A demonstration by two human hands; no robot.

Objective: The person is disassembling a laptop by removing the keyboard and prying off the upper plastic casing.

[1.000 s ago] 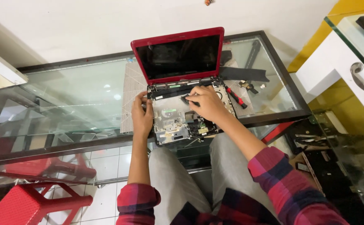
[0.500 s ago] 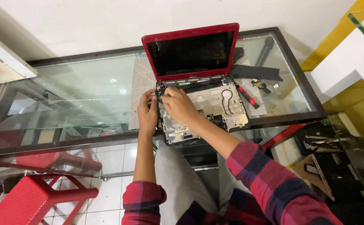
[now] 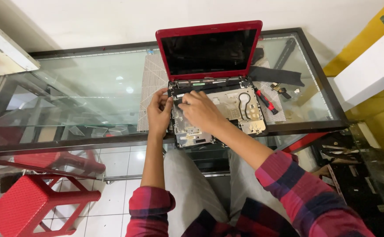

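Note:
A red laptop (image 3: 209, 48) stands open on a glass table (image 3: 86, 87), its dark screen upright. The keyboard cover is off, baring the metal chassis and circuit board (image 3: 240, 107). My left hand (image 3: 159, 112) rests on the left edge of the base, fingers curled against it. My right hand (image 3: 198, 109) reaches across to the upper left corner of the base, fingertips pinched on a small part near the hinge. What the fingers pinch is hidden. The two hands nearly touch.
A red-handled screwdriver (image 3: 266, 101) lies right of the laptop beside small loose parts (image 3: 282, 90) and a black strip (image 3: 277, 74). A patterned mat (image 3: 152, 87) lies under the laptop. A red plastic stool (image 3: 29, 204) stands on the tiled floor at lower left. A yellow-and-white cabinet (image 3: 372, 74) is at right.
My right hand has moved left across the laptop base, from its middle to the upper left corner, close to my left hand. The view has shifted slightly.

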